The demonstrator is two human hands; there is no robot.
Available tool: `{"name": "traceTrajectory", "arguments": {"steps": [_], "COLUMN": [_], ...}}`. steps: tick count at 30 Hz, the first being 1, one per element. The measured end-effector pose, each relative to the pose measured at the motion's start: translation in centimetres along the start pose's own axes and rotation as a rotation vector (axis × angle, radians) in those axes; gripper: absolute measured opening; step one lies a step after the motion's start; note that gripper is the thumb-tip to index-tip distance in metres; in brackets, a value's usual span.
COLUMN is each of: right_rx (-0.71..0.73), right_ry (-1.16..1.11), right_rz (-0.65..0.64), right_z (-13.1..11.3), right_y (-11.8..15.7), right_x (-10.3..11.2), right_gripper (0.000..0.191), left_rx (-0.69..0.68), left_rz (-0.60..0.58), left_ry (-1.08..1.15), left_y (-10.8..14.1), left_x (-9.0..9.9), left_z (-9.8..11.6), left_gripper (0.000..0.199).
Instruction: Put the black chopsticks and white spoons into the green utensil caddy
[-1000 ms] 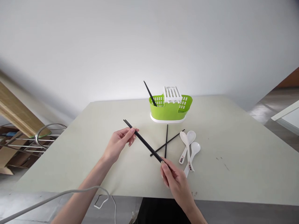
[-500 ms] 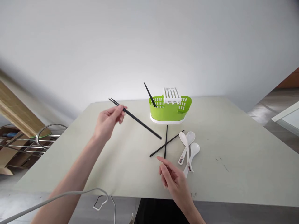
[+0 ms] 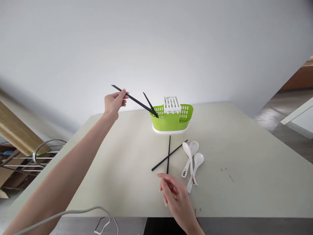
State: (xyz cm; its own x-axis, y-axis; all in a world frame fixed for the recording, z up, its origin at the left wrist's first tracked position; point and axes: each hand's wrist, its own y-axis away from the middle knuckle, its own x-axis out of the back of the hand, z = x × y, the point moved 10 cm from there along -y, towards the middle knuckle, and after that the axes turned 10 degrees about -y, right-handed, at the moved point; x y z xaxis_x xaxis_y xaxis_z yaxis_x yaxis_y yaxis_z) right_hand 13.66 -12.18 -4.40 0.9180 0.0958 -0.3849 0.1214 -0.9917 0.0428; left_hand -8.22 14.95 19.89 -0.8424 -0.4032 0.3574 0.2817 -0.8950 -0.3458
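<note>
Pinched in my left hand (image 3: 116, 101) is a pair of black chopsticks (image 3: 138, 102), slanting down to the right. Their lower ends are at the left compartment of the green basket (image 3: 168, 124). Other black chopsticks (image 3: 147, 100) lean inside that compartment. A white slotted rack (image 3: 172, 105) sits over the basket's middle. On the table, two crossed black chopsticks (image 3: 161, 161) lie in front of the basket. Beside them are three white spoons (image 3: 191, 163), partly overlapping. My right hand (image 3: 176, 197) hovers near the table's front edge, fingers loosely curled and apart, holding nothing.
The pale table (image 3: 232, 147) stands against a white wall (image 3: 156, 49). A grey cable (image 3: 73, 211) crosses in front of my left forearm. At the left are a metal rack (image 3: 36, 153) and a long cardboard piece (image 3: 19, 130). A white panel (image 3: 300, 120) stands at the right.
My left hand has moved up and forward, bringing the chopsticks' lower ends from above the table to the basket's left compartment. My right hand stays near the front edge. The view has shifted slightly.
</note>
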Motion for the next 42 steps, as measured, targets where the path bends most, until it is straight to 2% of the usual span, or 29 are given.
{"name": "traceTrajectory", "arguments": {"steps": [4,7,13,18,23,29,32,34,37,39,40,42], "right_rx": [0.004,0.009,0.024,0.022,0.065,0.058,0.054,0.056,0.066,0.065,0.061,0.048], "right_ry": [0.024,0.04,0.057,0.063,0.105,0.13,0.143,0.147,0.156,0.16,0.16,0.168], "right_rz": [-0.017,-0.03,-0.063,-0.069,-0.075,-0.084,-0.082,-0.081,-0.076,-0.08,-0.08,-0.076], "right_z": [-0.4,-0.7,-1.2,-1.4,-2.1,-1.9,-1.7,-1.7,-1.7,-1.6,-1.5,-1.3], "right_y": [-0.2,-0.3,-0.4,-0.5,-0.7,-0.6,-0.6,-0.6,-0.5,-0.5,-0.5,-0.5], "right_x": [-0.2,-0.3,-0.6,-0.7,-0.8,-0.9,-0.9,-0.9,-1.0,-1.0,-1.0,-0.9], "right_gripper": [0.045,0.043,0.038,0.038,0.037,0.036,0.034,0.032,0.032,0.032,0.032,0.031], "left_rx": [0.004,0.015,-0.016,-0.041,-0.109,-0.12,-0.121,-0.112,-0.073,-0.089,-0.144,-0.26], "left_rz": [-0.063,-0.081,-0.091,-0.159,-0.241,-0.296,-0.319,-0.284,-0.128,-0.047,-0.074,-0.305], "left_ry": [-0.126,-0.241,-0.392,-0.449,-0.522,-0.577,-0.596,-0.558,-0.472,-0.479,-0.514,-0.641], "left_y": [-1.1,-1.7,-2.1,-1.9,-1.3,-1.1,-1.0,-0.6,1.6,4.8,7.0,12.2], "left_x": [-3.9,-5.9,-8.3,-10.1,-11.5,-12.1,-12.1,-11.4,-9.1,-8.0,-8.2,-10.8], "left_z": [-0.1,-0.5,-1.5,-2.1,-2.1,-3.0,-3.7,-4.1,-5.3,-6.2,-6.3,-7.0], "left_gripper": [0.028,0.026,0.022,0.025,0.03,0.038,0.037,0.04,0.041,0.037,0.034,0.034]}}
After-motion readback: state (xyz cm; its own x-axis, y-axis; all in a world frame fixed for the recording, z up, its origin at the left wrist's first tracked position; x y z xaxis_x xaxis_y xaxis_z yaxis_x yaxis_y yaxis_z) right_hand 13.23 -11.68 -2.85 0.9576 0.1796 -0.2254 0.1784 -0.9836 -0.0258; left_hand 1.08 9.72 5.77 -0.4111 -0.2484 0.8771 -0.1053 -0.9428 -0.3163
